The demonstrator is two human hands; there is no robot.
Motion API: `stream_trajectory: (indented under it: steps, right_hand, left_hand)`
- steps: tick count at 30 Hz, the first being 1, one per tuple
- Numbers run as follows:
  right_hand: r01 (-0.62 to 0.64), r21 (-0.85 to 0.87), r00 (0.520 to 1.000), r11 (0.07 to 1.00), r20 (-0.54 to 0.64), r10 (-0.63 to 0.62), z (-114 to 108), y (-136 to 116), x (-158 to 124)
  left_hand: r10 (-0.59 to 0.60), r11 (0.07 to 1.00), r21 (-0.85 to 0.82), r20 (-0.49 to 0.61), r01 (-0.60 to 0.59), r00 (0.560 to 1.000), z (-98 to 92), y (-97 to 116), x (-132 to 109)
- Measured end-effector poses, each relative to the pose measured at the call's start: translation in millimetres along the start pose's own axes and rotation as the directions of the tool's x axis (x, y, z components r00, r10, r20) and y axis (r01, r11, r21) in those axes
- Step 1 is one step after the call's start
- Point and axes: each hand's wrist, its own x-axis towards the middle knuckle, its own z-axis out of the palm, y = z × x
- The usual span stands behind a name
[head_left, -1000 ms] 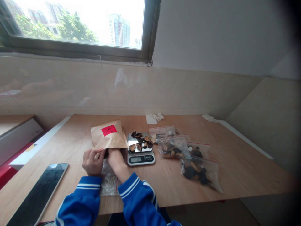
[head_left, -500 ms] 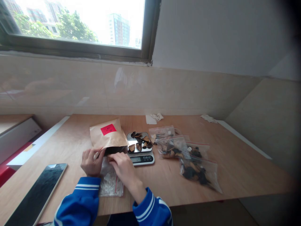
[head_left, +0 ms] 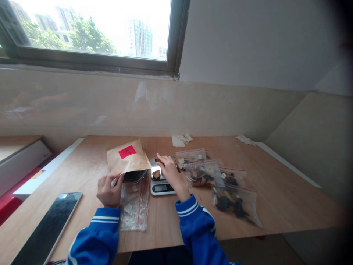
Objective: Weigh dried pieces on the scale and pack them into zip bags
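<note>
My left hand point(head_left: 109, 189) is closed on the lower edge of a brown paper bag point(head_left: 127, 159) with a red label. The bag lies tilted, its dark mouth facing me. Over the digital kitchen scale point(head_left: 164, 189), my right hand point(head_left: 170, 172) has its fingers closed around a dried brown piece point(head_left: 157, 160), mostly hidden by them. Another dried piece point(head_left: 156, 174), dark outside and tan inside, lies on the shiny weighing plate. My hand covers most of the pile there. The scale's display is lit, but its digits are too small to read.
Several clear zip bags holding dark dried pieces, one nearest me point(head_left: 234, 204), lie right of the scale. A clear plastic bag point(head_left: 134, 211) lies flat below the paper bag. On the left is a phone point(head_left: 46, 228). Crumpled tissue point(head_left: 184, 138) sits by the wall.
My right hand has moved from the paper bag's mouth rightward and up, over the scale's plate. My left hand has stayed on the bag. More of the clear plastic bag shows.
</note>
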Motion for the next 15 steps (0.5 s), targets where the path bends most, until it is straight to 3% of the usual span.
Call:
stream_trajectory:
  steps: [3,8,10,12,15]
  right_hand:
    - [-0.011,-0.108,0.999,0.994,0.045,0.016,-4.8,2.3,5.2]
    - [-0.053,0.177,0.992,0.983,-0.105,0.072,-17.6,-30.4,-18.5]
    - [-0.045,0.321,0.999,0.946,0.020,0.041,-16.4,-51.3,-31.7]
    - [0.004,0.408,0.975,0.913,0.202,-0.095,-7.7,-70.3,-40.9]
    - [0.085,0.339,0.942,0.937,0.279,-0.186,18.7,-88.4,-41.4]
  left_hand:
    - [0.011,1.000,-0.003,0.014,-0.011,1.000,0.1,0.2,-0.4]
    - [-0.007,1.000,-0.005,0.015,0.007,1.000,-0.7,1.6,-0.3]
    - [-0.002,1.000,-0.015,0.004,0.002,1.000,-1.5,2.3,0.0]
    - [0.013,1.000,-0.023,0.000,-0.013,1.000,-2.3,2.8,0.2]
    - [0.030,0.999,-0.037,0.006,-0.029,1.000,-3.6,3.2,0.2]
